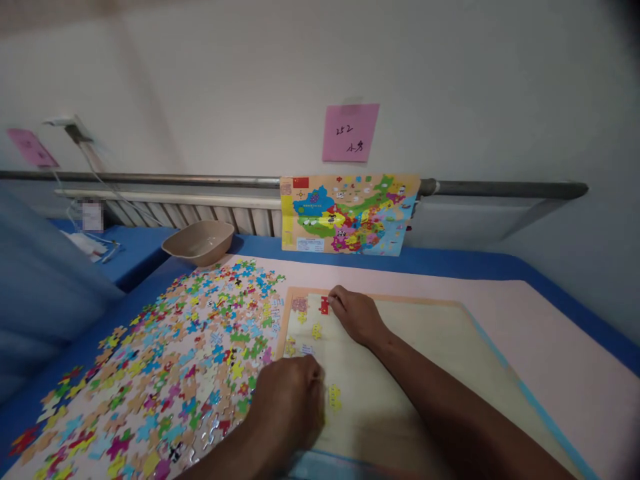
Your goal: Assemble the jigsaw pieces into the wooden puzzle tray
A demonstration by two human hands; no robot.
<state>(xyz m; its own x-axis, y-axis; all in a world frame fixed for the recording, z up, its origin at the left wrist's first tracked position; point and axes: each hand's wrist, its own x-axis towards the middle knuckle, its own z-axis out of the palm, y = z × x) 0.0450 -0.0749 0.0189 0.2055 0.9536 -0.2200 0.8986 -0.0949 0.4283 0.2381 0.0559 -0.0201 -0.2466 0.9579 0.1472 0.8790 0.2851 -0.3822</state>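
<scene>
My right hand (357, 317) is closed, its fingertips gripping the right edge of a red puzzle piece (325, 306) near the top left of the puzzle board (415, 373). Lower down, my left hand (290, 393) is curled over the board's left side; whatever it may hold is hidden. Just right of it lies a yellow puzzle piece (335, 397). Several other loose yellow and white pieces lie along the left of the board, and a pink-patterned piece (300, 304) sits in its upper left corner.
Many mixed puzzle pieces (200, 353) spread left of the board. Behind them stands a beige bowl (200, 241). A colourful map picture (350, 215) leans below the wall rail (240, 181). Pink notes hang on the wall, and a blue curtain (40, 293) is at left.
</scene>
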